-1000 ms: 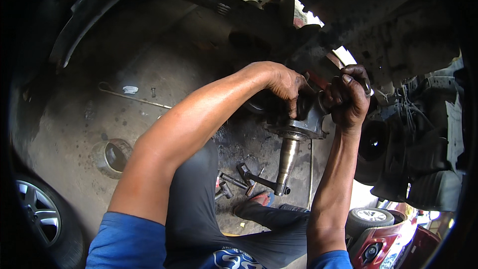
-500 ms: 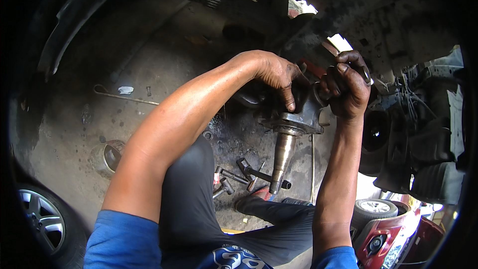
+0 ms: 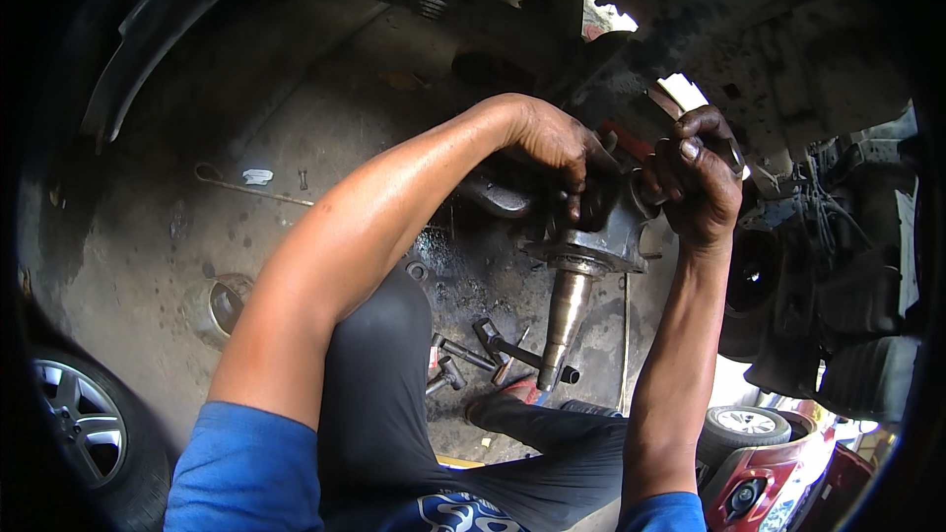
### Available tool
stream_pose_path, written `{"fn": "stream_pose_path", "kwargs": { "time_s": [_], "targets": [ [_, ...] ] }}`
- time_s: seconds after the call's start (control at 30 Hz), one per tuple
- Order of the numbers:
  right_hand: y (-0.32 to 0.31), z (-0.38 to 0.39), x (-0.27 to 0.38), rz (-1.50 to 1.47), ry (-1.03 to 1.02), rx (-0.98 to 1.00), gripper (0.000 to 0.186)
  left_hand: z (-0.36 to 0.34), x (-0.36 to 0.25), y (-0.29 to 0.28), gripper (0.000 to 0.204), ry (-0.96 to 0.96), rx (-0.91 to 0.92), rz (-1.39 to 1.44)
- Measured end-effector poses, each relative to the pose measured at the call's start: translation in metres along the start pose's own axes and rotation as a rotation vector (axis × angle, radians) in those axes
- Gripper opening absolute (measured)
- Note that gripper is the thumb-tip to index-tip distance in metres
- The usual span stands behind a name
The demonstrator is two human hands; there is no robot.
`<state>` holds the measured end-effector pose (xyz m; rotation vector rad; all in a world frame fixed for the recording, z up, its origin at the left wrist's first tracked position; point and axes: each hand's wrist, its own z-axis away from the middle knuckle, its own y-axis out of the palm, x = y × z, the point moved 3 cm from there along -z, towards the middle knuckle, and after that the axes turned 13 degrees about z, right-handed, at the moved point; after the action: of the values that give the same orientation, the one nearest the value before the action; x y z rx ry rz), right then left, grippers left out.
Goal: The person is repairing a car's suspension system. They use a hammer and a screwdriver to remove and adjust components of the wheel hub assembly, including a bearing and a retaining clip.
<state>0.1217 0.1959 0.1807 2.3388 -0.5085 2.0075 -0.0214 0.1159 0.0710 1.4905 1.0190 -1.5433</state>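
Note:
A greasy steering knuckle (image 3: 606,236) with a shiny tapered spindle (image 3: 567,310) pointing down is in front of me. My left hand (image 3: 557,148) reaches over its top from the left, fingers bent down against the dark housing; some fingertips are hidden behind it. Close to the knuckle's upper right side, my right hand (image 3: 705,182) is closed, its fingers blackened. A thin curved metal edge shows at its outer side, but what the fist holds is mostly hidden. Just above those fingers a white flat piece (image 3: 682,92) sticks up. Between the hands lies a red part (image 3: 628,141).
Below the spindle, a hammer (image 3: 446,374) and several socket tools (image 3: 507,345) lie on the stained floor. A metal ring-shaped sleeve (image 3: 219,310) and a long thin rod (image 3: 251,187) are at left. Wheels (image 3: 84,424) stand lower left; a red car (image 3: 754,488) is lower right. Dark vehicle underbody (image 3: 769,39) hangs overhead.
My left hand's fingers have bent further down and inward at the housing. My right hand stays closed in nearly the same place. The whole view has shifted slightly.

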Motion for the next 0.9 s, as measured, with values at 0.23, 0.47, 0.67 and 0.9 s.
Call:
{"fn": "stream_pose_path", "kwargs": {
  "time_s": [0.23,0.47,0.67,0.9],
  "targets": [
    [0.016,0.0,0.014,-0.028,-0.116,-0.047,0.06,0.004,-0.007,0.007,0.085,-0.007,-0.076,-0.174],
    [0.012,-0.004,0.013,0.108,-0.114,-0.291,0.055,-0.002,0.002,0.008,0.081,-0.041,0.012,0.158],
    [0.014,-0.007,0.018,0.1,-0.083,-0.323,0.046,-0.006,0.008,0.004,0.088,-0.06,-0.126,-0.059],
    [0.012,-0.008,0.014,0.108,-0.088,-0.302,0.045,0.003,-0.002,0.004,0.089,-0.117,-0.212,-0.211]
  ]
}}
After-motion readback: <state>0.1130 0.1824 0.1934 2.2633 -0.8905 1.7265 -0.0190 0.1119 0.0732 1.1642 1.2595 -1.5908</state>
